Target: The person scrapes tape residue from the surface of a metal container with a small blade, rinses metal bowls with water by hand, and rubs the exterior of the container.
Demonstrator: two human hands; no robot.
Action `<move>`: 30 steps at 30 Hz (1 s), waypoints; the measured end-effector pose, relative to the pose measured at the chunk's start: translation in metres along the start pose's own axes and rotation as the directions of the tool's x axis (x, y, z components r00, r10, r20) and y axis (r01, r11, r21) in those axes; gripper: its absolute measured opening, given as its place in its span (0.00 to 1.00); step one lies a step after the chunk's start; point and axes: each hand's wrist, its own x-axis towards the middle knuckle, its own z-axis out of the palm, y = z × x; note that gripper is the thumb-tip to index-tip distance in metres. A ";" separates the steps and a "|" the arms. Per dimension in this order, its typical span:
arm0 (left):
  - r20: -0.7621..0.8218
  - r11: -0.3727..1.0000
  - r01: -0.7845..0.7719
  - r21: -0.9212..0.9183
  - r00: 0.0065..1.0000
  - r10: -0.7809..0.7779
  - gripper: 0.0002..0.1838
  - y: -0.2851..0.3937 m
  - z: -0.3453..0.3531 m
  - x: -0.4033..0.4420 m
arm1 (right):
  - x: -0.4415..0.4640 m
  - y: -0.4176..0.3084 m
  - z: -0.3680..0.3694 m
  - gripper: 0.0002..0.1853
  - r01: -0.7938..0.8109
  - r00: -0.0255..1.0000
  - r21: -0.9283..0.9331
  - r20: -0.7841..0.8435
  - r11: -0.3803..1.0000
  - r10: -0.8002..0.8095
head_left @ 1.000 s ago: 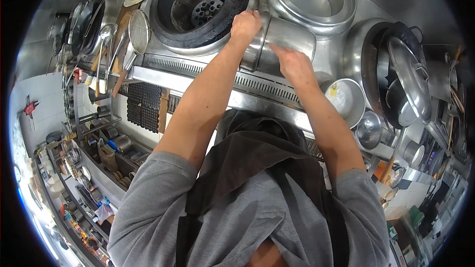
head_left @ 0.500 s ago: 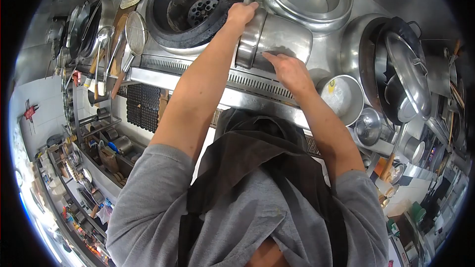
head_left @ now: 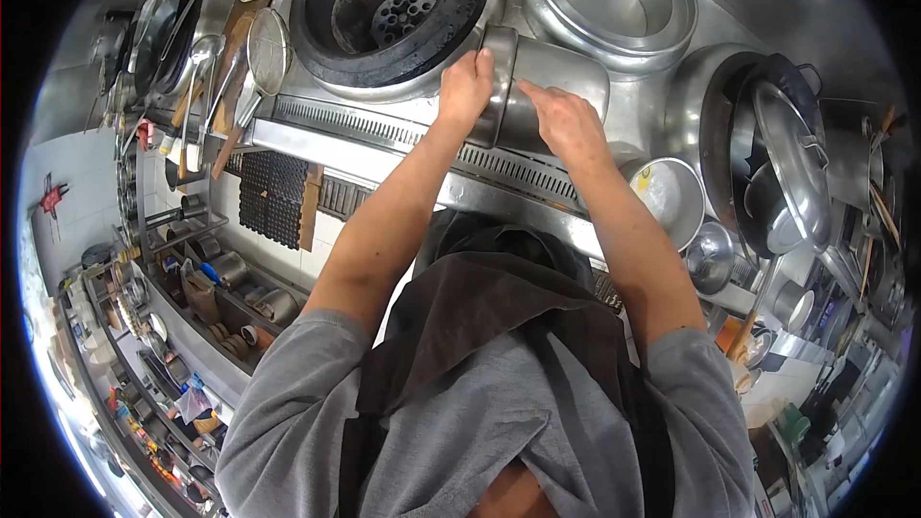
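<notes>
A cylindrical steel pot (head_left: 564, 65) lies on its side on the stove top, with a wider steel band, like a lid (head_left: 501, 58), around its left end. My left hand (head_left: 466, 88) is closed at the left edge of this band, thumb up along it. Over the pot's near side sits my right hand (head_left: 568, 123), its index finger reaching the seam beside the band and the other fingers curled. The undersides of both hands and the pot's lower side are hidden.
Behind my left hand is a black wok burner (head_left: 389, 14). A round steel pot (head_left: 614, 5) stands behind the cylinder. To the right are a white-lined pot (head_left: 669, 194) and a leaning steel lid (head_left: 789, 158). Ladles and a strainer (head_left: 268, 50) hang at left above a slotted ledge (head_left: 360, 129).
My left hand has come down and nearer along the banded end, from its far edge to its left side. The right hand stays near the seam. The view has shifted slightly.
</notes>
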 end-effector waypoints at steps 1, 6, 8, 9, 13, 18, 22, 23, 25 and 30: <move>0.006 0.999 0.012 0.047 1.000 -0.012 0.25 0.009 -0.002 0.005 | -0.003 -0.002 0.003 0.19 0.002 1.000 0.001 0.003 1.000 -0.002; 0.074 0.990 0.073 0.121 0.994 -0.082 0.27 0.017 -0.001 0.028 | -0.016 -0.010 -0.002 0.25 -0.021 0.983 -0.084 0.179 0.996 0.036; 0.084 0.986 0.069 0.151 0.993 -0.083 0.27 0.018 0.001 0.035 | -0.011 0.000 -0.001 0.25 0.033 0.993 -0.077 0.119 0.996 -0.023; 0.091 0.986 0.058 0.153 0.993 -0.072 0.27 0.019 0.001 0.038 | -0.005 0.002 -0.003 0.25 0.090 0.994 -0.077 0.061 0.993 -0.085; 0.095 0.984 0.061 0.168 0.992 -0.078 0.27 0.020 0.002 0.041 | 0.012 0.010 -0.007 0.21 0.000 1.000 -0.078 0.004 0.997 0.001; 0.074 0.980 0.057 0.193 0.995 -0.073 0.27 0.023 0.003 0.040 | 0.000 0.003 -0.004 0.19 0.050 0.997 -0.060 0.068 0.997 -0.046; 0.106 0.980 0.083 0.182 0.989 -0.104 0.27 0.023 0.003 0.047 | 0.009 0.004 -0.010 0.16 0.048 0.992 -0.048 0.121 0.998 -0.042; 0.109 0.980 0.084 0.178 0.989 -0.104 0.27 0.022 0.006 0.049 | 0.007 0.004 -0.011 0.16 0.045 0.992 -0.053 0.124 0.998 -0.038; 0.129 0.981 0.066 0.184 0.988 -0.090 0.27 0.021 0.004 0.051 | 0.006 0.003 -0.009 0.16 0.034 0.997 -0.004 0.075 0.999 -0.033; 0.085 0.977 0.039 0.209 0.995 -0.058 0.26 0.025 0.004 0.045 | 0.024 0.013 -0.014 0.25 -0.008 0.998 -0.052 0.059 0.999 0.011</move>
